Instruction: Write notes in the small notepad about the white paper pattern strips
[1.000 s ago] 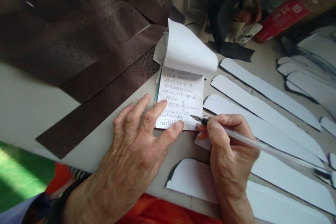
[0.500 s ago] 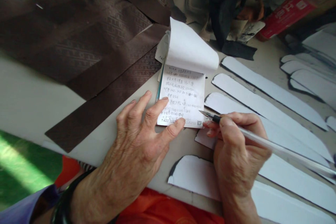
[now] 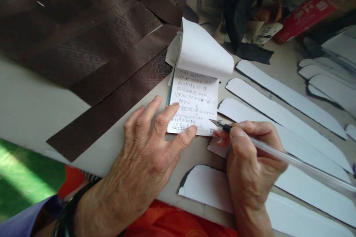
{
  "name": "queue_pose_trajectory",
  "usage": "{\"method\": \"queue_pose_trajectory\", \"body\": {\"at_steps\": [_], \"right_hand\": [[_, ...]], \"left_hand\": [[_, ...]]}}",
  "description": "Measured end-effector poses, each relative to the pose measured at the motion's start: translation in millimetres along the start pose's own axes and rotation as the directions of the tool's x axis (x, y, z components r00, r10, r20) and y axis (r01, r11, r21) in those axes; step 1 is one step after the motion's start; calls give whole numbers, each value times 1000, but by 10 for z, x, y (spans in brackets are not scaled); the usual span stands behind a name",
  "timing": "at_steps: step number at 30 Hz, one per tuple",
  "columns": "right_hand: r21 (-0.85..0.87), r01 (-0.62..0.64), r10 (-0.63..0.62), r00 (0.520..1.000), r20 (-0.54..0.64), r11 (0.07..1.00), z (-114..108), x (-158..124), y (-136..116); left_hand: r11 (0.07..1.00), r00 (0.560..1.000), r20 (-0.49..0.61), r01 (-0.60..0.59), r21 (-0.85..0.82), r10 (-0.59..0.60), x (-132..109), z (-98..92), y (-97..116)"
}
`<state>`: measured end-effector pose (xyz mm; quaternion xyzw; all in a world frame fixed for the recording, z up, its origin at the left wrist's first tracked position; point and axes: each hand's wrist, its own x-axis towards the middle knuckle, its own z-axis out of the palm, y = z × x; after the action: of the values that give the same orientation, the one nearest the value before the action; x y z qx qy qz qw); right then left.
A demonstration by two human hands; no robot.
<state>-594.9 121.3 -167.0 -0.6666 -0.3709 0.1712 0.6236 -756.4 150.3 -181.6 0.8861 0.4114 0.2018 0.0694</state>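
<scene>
A small notepad (image 3: 204, 100) lies on the table, its top sheet (image 3: 201, 52) folded back and the page below covered with handwriting. My left hand (image 3: 151, 148) rests with spread fingers, its index finger and thumb on the lower left part of the page. Between the thumb and fingers of my right hand (image 3: 250, 159) is a clear ballpoint pen (image 3: 267, 148) with a black grip. The pen's tip is over the lower right of the page; whether it touches the paper I cannot tell. Under my right wrist lies a white rounded strip (image 3: 205, 185) with a dark edge.
Several long white strips (image 3: 278, 96) with dark edges spread across the right side. Dark brown patterned material (image 3: 111, 48) covers the back left. A bottle with a red label (image 3: 303, 18) lies at the back right, beside black scraps (image 3: 254, 52).
The pen tip has shifted slightly left and down over the page. My left hand stays in place on the notepad.
</scene>
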Motion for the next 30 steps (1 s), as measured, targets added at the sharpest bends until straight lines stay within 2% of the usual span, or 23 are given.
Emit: {"method": "queue_pose_trajectory", "body": {"at_steps": [7,11,18,25,28,30], "right_hand": [[-19,3,-2,999,36,1000,-7,2,10],[-94,31,-26,998,58,995,-18,2,8],[-322,166,-118,979,165,932,-41,-6,5],[-447,310,-220,945,243,839,-42,-25,-5],[-465,336,-236,936,261,819,-36,-26,-5],[-468,340,-234,934,270,816,-34,-24,-3]], "left_hand": [[1000,1000,-12,1,1,-1,-5,7,-2],[1000,1000,-5,8,-5,-8,0,7,-3],[1000,1000,-17,1,0,-1,-8,26,1],[1000,999,-40,6,-10,-6,-10,51,3],[1000,997,-78,6,-16,-7,-3,65,-1],[1000,998,-63,12,-12,-13,-2,68,-5]]}}
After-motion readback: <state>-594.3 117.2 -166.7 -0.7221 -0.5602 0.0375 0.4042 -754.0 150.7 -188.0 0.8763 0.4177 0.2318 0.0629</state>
